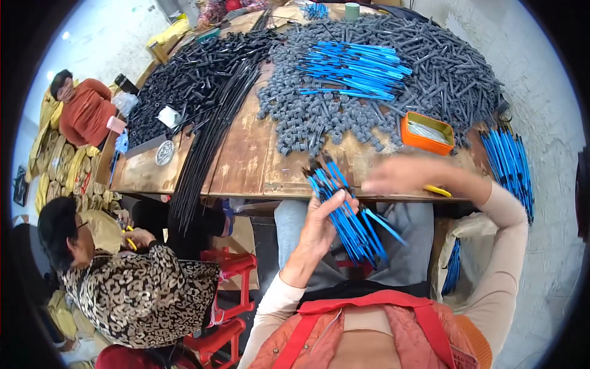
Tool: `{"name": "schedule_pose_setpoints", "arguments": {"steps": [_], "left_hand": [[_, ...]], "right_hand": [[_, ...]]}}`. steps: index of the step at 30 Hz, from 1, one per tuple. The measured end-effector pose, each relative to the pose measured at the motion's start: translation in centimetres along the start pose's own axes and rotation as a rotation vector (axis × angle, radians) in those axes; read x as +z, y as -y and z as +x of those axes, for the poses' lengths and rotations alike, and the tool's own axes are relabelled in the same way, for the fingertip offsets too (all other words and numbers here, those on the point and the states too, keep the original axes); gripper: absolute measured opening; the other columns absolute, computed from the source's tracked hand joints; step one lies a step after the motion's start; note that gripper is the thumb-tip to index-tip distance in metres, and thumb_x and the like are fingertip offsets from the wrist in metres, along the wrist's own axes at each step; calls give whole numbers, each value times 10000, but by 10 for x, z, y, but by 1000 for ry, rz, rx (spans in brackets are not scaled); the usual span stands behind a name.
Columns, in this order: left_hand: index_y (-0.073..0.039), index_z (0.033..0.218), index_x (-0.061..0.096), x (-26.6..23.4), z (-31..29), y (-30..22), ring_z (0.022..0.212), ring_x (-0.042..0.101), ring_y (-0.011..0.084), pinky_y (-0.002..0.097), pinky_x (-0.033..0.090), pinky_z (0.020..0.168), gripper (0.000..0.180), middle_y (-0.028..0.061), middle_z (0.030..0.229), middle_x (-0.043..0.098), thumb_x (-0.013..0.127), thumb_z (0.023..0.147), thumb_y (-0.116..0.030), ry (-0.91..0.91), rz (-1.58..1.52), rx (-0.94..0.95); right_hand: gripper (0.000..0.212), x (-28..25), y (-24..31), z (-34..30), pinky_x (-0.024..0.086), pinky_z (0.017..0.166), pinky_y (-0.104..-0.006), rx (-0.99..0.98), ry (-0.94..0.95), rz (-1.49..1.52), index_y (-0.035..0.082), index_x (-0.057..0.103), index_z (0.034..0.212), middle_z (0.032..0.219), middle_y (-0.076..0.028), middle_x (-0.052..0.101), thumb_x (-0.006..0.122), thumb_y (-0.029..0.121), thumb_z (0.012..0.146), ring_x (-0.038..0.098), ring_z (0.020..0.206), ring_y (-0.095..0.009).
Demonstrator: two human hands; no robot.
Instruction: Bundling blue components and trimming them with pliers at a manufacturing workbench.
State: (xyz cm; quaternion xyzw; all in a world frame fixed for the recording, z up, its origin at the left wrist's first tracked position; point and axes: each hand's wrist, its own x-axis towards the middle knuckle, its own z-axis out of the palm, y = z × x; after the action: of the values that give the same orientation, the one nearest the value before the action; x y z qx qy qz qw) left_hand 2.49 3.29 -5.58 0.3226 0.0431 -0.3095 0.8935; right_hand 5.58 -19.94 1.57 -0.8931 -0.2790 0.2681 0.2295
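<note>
My left hand (324,216) is closed around a bundle of thin blue strips with black ends (356,237), held over my lap just in front of the table edge. One or two strips stick out of the bundle at an angle. Just right of the bundle, my right hand (399,174) is above the table edge, smeared by motion, so its fingers cannot be made out. A yellow-handled tool (437,190) lies at the table edge below my right wrist. Beyond it stands an orange box (427,133) with thin pale metal pieces inside.
The wooden table (239,154) bears heaps of grey plastic parts (442,67), a pile of blue strips (356,67), black parts (178,80) and long black rods (212,147). More blue strips (509,166) stand at the right. A person (135,289) sits at my left, another (89,114) beyond.
</note>
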Motion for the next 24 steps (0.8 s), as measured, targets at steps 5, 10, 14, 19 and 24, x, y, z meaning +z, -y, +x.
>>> {"name": "schedule_pose_setpoints", "arguments": {"steps": [5,10,14,19,24], "left_hand": [[-101,1104,555,-11,32,-13,955,677,235,334,528,786,275,117,1001,684,692,866,-93,19,32,58],[-60,1284,478,-6,39,-13,933,682,240,374,557,863,466,125,1000,676,684,866,-61,31,-18,81],[-62,1277,482,-10,39,-14,988,669,258,357,551,847,461,130,1042,671,683,862,-47,25,49,72],[-73,1191,522,-1,29,-17,1005,662,227,320,516,823,307,135,1077,665,634,907,-99,93,28,111],[-60,1152,539,-3,38,-11,865,660,156,291,541,764,256,74,986,657,591,968,-230,85,22,121]], "right_hand": [[215,-77,-67,76,523,666,-406,105,-616,-217,23,624,902,754,-132,663,532,215,924,656,711,-309],[146,-97,-120,145,517,691,-445,-41,-870,-481,40,653,874,770,-127,671,630,177,830,639,825,-358],[110,-100,-114,169,523,669,-469,161,-657,-704,40,687,811,749,-156,660,654,140,780,638,843,-363],[163,-114,-104,158,495,770,-501,273,-870,-542,9,619,921,871,-206,635,604,154,846,616,903,-394],[244,-160,-161,110,483,726,-493,96,-1294,-412,3,602,1029,912,-234,638,495,203,941,631,834,-400]]}}
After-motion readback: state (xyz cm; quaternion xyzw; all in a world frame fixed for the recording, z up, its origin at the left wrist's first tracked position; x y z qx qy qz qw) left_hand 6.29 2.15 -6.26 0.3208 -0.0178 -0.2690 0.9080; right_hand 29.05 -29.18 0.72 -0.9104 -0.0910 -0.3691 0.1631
